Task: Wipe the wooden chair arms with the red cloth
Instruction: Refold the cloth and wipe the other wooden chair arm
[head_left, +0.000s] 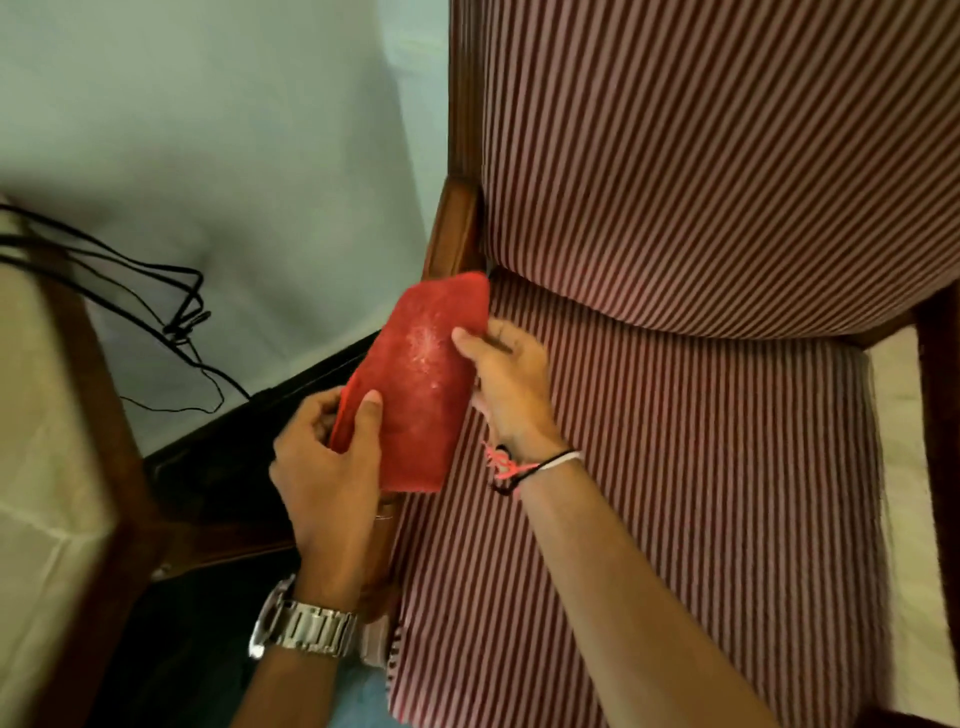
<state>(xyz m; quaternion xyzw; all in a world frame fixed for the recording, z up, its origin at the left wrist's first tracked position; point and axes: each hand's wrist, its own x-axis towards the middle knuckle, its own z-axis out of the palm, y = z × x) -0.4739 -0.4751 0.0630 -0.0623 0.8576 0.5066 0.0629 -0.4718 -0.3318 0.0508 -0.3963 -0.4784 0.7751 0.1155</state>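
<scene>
Red cloth, folded into a long pad, lies draped over the wooden chair arm on the left side of the striped seat, and it covers most of the arm's length. Only the far end of the arm, where it joins the chair back, shows above the cloth. The left hand has its grip closed on the near left edge of the cloth, with the thumb pressed on the top face and the fingers curled under the edge. The right hand has its grip closed on the right edge, further up, with the thumb on top and the fingers behind the cloth on the seat side. The cloth therefore lies between the two hands. A metal watch is on the left wrist and thread bands are on the right wrist. Black cables hang near the pale wall to the left.
</scene>
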